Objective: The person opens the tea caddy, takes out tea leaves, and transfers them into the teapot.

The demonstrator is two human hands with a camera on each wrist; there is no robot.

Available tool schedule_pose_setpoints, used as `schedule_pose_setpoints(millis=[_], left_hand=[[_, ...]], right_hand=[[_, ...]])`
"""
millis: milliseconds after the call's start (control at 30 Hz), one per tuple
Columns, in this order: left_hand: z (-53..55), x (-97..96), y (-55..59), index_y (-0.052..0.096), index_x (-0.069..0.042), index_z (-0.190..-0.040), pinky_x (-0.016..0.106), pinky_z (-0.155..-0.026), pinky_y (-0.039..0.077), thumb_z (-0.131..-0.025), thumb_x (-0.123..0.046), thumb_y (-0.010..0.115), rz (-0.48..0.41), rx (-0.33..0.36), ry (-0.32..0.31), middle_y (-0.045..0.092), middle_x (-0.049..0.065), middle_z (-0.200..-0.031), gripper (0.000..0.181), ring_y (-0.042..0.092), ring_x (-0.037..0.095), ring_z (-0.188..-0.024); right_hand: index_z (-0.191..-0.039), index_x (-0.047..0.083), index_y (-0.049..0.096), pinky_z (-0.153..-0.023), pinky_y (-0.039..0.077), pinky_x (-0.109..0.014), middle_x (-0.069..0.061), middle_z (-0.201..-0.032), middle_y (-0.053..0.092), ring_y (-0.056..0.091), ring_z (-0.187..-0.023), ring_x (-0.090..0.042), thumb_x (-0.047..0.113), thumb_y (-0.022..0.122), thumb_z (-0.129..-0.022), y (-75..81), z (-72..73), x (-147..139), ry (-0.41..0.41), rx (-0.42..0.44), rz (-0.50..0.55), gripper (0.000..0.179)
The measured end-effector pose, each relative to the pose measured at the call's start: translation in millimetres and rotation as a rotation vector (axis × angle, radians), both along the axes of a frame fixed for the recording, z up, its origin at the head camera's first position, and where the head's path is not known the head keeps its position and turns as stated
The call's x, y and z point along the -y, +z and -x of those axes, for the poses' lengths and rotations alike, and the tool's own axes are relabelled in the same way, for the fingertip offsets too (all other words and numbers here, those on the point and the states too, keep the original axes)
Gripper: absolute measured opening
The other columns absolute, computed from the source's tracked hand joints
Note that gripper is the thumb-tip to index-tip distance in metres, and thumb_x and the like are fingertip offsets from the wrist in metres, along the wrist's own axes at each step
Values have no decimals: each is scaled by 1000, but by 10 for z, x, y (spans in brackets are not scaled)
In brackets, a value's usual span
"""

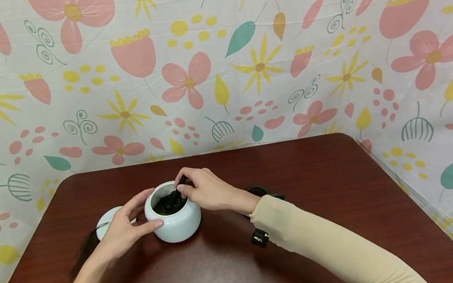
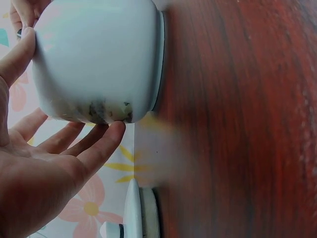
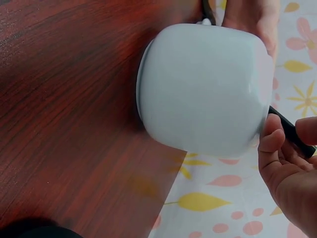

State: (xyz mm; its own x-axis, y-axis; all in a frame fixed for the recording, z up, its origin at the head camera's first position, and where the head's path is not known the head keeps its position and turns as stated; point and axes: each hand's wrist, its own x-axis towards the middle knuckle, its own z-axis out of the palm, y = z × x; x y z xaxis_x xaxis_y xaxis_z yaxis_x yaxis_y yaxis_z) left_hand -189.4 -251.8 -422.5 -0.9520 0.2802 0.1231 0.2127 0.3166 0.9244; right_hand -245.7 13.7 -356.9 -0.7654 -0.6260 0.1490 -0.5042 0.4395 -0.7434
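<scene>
A round white ceramic jar (image 1: 179, 228) stands uncovered on the table, holding dark, loose, leaf-like contents (image 1: 167, 207). My left hand (image 1: 127, 225) holds the jar from the left, thumb at the front and fingers round the far side, as the left wrist view also shows. Between the thumb and fingers of my right hand (image 1: 209, 190) is a thin black handle (image 3: 290, 131) that slants down over the jar's rim. Its lower end is in the dark contents, so I cannot tell what kind of tool it is. Left of the jar lies its white lid (image 1: 102, 224), partly behind my left hand.
A dark tassel (image 1: 86, 250) trails from the lid toward the left forearm. Behind the right wrist a dark round object (image 1: 257, 190) is mostly hidden. The brown table (image 1: 322, 171) meets a flower-patterned cloth (image 1: 194, 35) at the back.
</scene>
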Motion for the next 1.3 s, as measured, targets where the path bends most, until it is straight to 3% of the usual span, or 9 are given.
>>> schedule_pose_setpoints(millis=[167, 400, 733, 867, 1133, 1300], left_hand=[[3, 1, 0, 43, -14, -161, 25, -99, 49, -95, -16, 82, -2, 0, 0, 47, 14, -158, 77, 44, 36, -144], [0, 3, -6, 43, -12, -161, 24, -99, 49, -95, -16, 82, 0, -5, 0, 47, 15, -158, 77, 44, 38, -144], [1, -3, -10, 43, -11, -161, 26, -99, 50, -95, -14, 82, -2, -8, -1, 47, 16, -158, 76, 45, 39, -144], [2, 0, -11, 43, -11, -161, 25, -99, 49, -95, -14, 82, -5, -7, -1, 47, 16, -158, 76, 45, 39, -144], [-2, 5, -8, 43, -12, -161, 26, -99, 49, -96, -15, 81, 1, -9, -1, 47, 15, -158, 76, 44, 39, -144], [0, 2, -12, 43, -12, -161, 26, -99, 49, -95, -16, 82, 2, -5, 0, 48, 15, -158, 76, 44, 38, -145]], right_hand=[[-123, 4, 65, -70, 53, -28, -8, -94, 72, 65, -78, -12, 13, 56, -110, -7, 1, -9, 5, 7, 14, 18], [-121, 7, 65, -73, 53, -26, -1, -92, 70, 64, -79, -10, 11, 58, -109, -32, 0, -8, 27, -18, 34, 15], [-118, 8, 69, -76, 49, -27, 2, -104, 66, 61, -88, -16, 12, 63, -107, -65, 16, 9, 47, -114, 25, 13], [-119, 6, 70, -73, 49, -26, 2, -100, 69, 63, -85, -18, 12, 64, -107, -60, 18, 14, 52, -111, 28, 14], [-113, 10, 72, -73, 53, -25, 2, -100, 73, 65, -82, -6, 9, 67, -104, -37, 17, 16, 47, -100, 63, 10], [-114, 5, 72, -72, 57, -26, -1, -102, 75, 70, -81, -9, 7, 68, -104, -47, 27, -5, 40, -56, 107, 12]])
